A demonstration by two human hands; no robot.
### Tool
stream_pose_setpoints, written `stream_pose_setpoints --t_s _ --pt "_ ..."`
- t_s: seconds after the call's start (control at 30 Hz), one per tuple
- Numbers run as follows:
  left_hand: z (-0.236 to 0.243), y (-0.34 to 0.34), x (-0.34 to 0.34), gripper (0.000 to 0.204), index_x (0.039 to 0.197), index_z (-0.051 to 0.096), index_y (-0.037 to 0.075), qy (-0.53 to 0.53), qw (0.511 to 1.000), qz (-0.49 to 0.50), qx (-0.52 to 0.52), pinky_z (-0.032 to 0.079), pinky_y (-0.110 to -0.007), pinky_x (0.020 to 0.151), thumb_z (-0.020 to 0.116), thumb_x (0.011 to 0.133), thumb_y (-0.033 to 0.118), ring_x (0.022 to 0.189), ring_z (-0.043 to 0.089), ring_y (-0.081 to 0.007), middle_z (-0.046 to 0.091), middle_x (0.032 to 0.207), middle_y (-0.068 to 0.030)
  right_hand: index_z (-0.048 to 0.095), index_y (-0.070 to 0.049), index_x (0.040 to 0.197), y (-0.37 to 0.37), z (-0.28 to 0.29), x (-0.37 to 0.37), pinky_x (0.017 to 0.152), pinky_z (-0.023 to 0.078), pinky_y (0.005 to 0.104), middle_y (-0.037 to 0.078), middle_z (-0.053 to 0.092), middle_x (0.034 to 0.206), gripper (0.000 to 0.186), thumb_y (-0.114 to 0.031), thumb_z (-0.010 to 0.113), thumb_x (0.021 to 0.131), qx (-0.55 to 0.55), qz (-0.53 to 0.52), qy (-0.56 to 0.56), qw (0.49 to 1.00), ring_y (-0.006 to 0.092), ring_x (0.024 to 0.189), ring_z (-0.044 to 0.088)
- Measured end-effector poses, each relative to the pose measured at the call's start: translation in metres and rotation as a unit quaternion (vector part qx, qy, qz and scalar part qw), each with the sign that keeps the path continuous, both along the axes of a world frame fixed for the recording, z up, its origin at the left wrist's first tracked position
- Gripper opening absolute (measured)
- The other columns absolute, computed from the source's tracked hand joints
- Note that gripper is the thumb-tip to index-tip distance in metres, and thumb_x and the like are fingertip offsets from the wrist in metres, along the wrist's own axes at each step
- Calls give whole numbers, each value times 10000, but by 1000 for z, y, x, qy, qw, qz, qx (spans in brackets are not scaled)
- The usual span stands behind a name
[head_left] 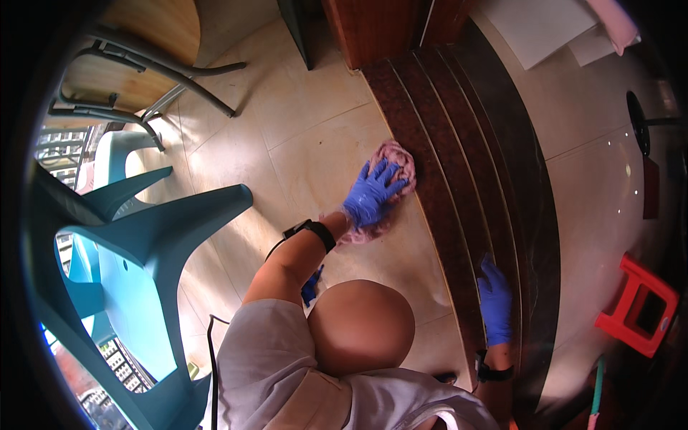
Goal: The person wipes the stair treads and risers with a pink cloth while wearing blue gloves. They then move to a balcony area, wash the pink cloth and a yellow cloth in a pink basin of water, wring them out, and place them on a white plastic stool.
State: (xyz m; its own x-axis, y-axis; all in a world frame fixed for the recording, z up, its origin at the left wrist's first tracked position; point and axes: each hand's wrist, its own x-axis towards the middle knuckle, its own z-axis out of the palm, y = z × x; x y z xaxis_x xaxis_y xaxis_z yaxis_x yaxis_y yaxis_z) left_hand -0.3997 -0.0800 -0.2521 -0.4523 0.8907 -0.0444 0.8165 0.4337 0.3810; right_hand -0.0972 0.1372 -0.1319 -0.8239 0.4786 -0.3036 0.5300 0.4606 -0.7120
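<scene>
On the tiled floor [315, 154] my left hand [373, 192], in a blue glove, presses down over a crumpled pink cloth [401, 161]. Its fingers are spread across the top of the cloth, which shows beyond the fingertips and below the wrist. The cloth's far end lies against the edge of the dark red-brown strips [423, 136] at the foot of a wooden panel. My right hand [495, 304], also gloved in blue, rests lower on those strips with its fingers stretched out and nothing in it. Both wrists wear black bands.
Teal plastic chairs or stools [136, 287] stand close on my left. Behind them is a wooden-topped piece with metal legs [215, 70]. A reddish wooden panel [373, 32] rises at the far side. A red stool [634, 307] and a green-and-pink stick [598, 387] are at right.
</scene>
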Motion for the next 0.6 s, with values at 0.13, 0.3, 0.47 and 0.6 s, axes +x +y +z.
stream_pose_setpoints --t_s 0.13,0.3,0.47,0.6 --pt "-17 -2 -128 522 1372 482 229 80 988 103 79 251 -577 1090 587 871 327 1389 290 -395 345 1492 -182 586 12 1219 6 8 24 1033 430 331 151 558 1335 370 21 577 850 55 -12 -8 998 270 1234 536" --pt "-7 -27 -212 586 1405 445 264 91 975 204 2 261 -580 1094 621 849 311 1399 287 -365 338 1490 -168 556 10 1264 24 24 50 1040 423 327 146 559 1333 356 -23 545 910 104 -22 -44 993 266 1226 539" --pt "-27 -157 -213 807 1436 407 180 149 932 327 50 304 -471 1106 743 738 408 1382 262 -440 290 1494 -239 543 -16 1287 31 47 93 1064 396 334 132 529 1367 345 -81 529 949 54 -127 -46 989 261 1256 507" --pt "-32 -141 -203 772 1458 374 188 191 927 322 28 286 -481 1111 700 798 419 1394 244 -438 270 1515 -235 565 -16 1273 26 56 155 1056 403 337 137 565 1325 336 -86 543 944 124 -151 -156 968 259 1238 526"
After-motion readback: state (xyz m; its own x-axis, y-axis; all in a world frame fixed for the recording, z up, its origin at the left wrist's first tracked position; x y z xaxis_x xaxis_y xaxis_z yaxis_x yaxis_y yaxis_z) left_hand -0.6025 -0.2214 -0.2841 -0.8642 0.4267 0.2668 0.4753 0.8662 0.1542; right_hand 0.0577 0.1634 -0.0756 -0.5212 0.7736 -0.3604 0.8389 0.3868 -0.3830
